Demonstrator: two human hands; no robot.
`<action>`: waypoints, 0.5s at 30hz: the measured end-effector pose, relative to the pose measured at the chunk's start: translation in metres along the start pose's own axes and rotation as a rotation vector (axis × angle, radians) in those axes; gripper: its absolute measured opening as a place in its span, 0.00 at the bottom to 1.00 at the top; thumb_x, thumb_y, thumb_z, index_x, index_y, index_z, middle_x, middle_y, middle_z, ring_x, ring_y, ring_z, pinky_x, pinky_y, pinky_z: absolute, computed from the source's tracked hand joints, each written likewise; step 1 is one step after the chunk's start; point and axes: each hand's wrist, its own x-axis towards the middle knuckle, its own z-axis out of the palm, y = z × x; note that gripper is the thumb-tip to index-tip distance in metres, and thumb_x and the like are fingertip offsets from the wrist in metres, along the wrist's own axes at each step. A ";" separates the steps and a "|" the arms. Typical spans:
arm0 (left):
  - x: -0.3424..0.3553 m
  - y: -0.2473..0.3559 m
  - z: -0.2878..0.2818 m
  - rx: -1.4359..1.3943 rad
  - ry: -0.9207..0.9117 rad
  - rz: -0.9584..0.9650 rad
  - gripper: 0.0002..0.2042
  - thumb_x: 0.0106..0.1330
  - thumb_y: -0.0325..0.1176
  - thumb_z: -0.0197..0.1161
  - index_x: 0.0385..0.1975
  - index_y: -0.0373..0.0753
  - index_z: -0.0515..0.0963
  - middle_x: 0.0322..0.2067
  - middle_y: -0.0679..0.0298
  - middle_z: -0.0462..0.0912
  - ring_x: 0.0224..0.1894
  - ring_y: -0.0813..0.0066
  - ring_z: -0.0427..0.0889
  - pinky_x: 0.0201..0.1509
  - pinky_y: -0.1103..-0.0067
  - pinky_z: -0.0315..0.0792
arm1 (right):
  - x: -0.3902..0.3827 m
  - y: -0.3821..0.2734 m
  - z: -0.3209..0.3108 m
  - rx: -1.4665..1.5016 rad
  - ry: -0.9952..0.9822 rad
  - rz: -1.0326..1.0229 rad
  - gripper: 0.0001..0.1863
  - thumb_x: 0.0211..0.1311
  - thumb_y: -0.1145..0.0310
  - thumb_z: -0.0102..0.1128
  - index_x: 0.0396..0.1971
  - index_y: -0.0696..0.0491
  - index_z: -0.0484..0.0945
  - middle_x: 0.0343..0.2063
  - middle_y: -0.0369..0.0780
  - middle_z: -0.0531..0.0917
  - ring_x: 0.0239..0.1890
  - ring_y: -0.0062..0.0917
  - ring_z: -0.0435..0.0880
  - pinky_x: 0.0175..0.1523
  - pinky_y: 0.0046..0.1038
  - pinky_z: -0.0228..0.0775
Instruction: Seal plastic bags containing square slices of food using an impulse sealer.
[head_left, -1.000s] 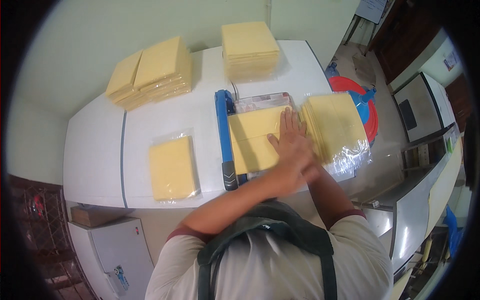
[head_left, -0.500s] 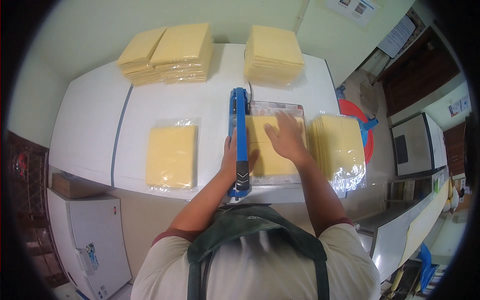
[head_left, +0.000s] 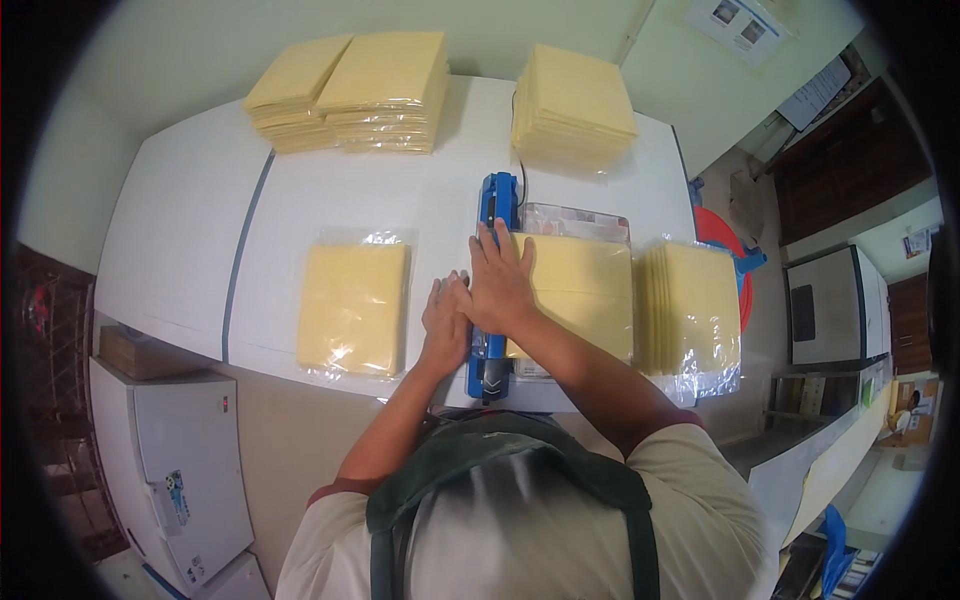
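Observation:
A long blue bag sealer (head_left: pixel 499 205) with a black handle (head_left: pixel 495 380) lies lengthwise before me. Across its bar rests my right hand (head_left: pixel 500 278), palm down with the fingers spread. My left hand (head_left: pixel 445 318) is on the sealer's left side, fingers stretched forward and partly apart, close against the right hand. Whether it touches clear film there I cannot make out. Just right of the sealer, a flat yellow pack in a clear bag (head_left: pixel 580 290) lies on a patterned board (head_left: pixel 580 222), its left edge at the bar and partly under my right hand and forearm.
A bagged yellow pack (head_left: pixel 352 308) lies on the white table (head_left: pixel 190 240) at left. More bagged packs (head_left: pixel 700 310) lean together at right. Tall stacks of yellow packs (head_left: pixel 385 85) stand at the back left, with another stack (head_left: pixel 575 100) at the back right.
My right hand has moved left from the yellow pack onto the sealer's bar. My left hand has come out from beneath the bar to its left side. The sealer's arm looks lowered.

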 end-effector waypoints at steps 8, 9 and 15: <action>-0.005 0.020 -0.032 -0.668 0.042 -0.417 0.24 0.80 0.42 0.35 0.59 0.31 0.72 0.55 0.52 0.78 0.59 0.64 0.74 0.65 0.68 0.63 | 0.000 0.002 0.000 0.016 0.000 0.008 0.36 0.67 0.48 0.47 0.65 0.61 0.67 0.72 0.47 0.59 0.77 0.43 0.41 0.73 0.63 0.29; -0.006 0.024 -0.034 -0.662 0.037 -0.411 0.24 0.80 0.42 0.35 0.59 0.31 0.72 0.55 0.52 0.78 0.59 0.64 0.74 0.65 0.68 0.63 | -0.001 0.003 0.000 0.045 -0.007 0.001 0.36 0.66 0.48 0.47 0.64 0.60 0.68 0.71 0.47 0.59 0.78 0.43 0.40 0.73 0.64 0.28; -0.008 0.060 -0.041 -0.406 0.222 -0.244 0.23 0.80 0.41 0.35 0.56 0.32 0.74 0.52 0.54 0.80 0.56 0.64 0.76 0.63 0.68 0.65 | -0.005 0.009 -0.005 0.148 0.011 -0.033 0.31 0.64 0.49 0.49 0.59 0.56 0.75 0.71 0.46 0.61 0.77 0.44 0.41 0.73 0.63 0.29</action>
